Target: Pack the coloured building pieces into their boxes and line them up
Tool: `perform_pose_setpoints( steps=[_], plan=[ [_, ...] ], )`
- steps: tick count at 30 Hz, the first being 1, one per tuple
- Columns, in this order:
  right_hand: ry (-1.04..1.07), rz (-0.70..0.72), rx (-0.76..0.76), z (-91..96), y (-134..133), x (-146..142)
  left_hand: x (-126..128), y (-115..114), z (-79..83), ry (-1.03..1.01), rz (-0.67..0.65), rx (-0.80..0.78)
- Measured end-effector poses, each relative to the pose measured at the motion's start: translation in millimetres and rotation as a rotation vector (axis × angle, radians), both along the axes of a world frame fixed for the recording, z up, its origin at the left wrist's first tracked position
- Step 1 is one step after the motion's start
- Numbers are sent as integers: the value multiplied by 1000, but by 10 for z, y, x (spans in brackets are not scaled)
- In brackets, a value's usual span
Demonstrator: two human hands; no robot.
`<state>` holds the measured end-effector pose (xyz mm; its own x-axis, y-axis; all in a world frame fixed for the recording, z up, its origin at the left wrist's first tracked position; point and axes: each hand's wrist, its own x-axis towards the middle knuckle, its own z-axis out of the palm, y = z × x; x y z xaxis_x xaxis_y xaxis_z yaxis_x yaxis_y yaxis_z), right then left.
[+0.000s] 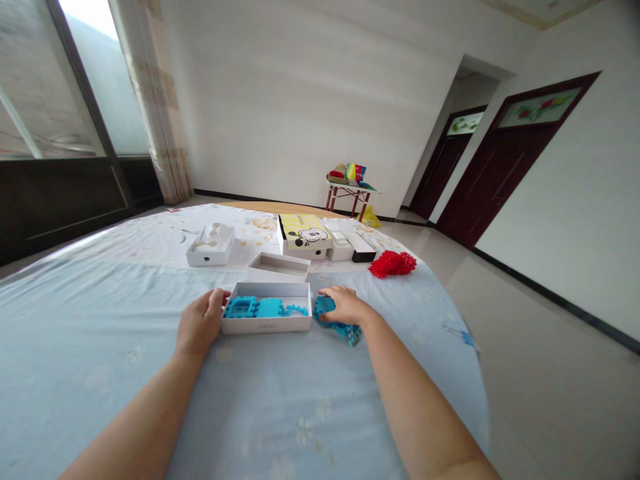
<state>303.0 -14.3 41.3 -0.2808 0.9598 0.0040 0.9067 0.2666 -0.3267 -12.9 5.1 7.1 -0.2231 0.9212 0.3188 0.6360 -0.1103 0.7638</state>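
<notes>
Pale blue cloth (275, 407), printed with faint flowers, spreads nearest the camera over a table with a curved edge, and two bare forearms reach across it. Between the hands sits an open white box (266, 325), holding blue interlocking pieces (270, 307) laid in a row. The left hand (201, 321) is at the box's left end, fingertips against the wall; whether they pinch it, I cannot tell. Just beyond the opposite end, the right hand (346, 305) is over a loose blue pile (345, 331), thumb and fingers spread about its top (whether they are closed on a piece, I cannot tell). Behind the box stands a shallow white tray (279, 268). Farther back are a white carton (209, 256) on the left, a yellow-topped cartoon box (306, 235) near the middle, and a bright red heap (393, 264) on the right.
</notes>
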Motion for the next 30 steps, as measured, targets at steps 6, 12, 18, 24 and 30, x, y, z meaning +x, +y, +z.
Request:
perform_pose_setpoints(
  steps=[6,12,18,24,30],
  plan=[
    [32,-48,-6,22,-19,41,-9,8,-8,3,-1,11],
    [272,-85,71,-22,26,117,-3,-4,7,3,5,7],
    [555,11,259,82,-11,-50,2,9,-15,-13,-3,20],
    [376,194,269,227,-28,-460,-12,24,-40,-11,-5,10],
    [133,171,165,220,60,-603,-13,22,-50,-37,-25,26]
  ],
)
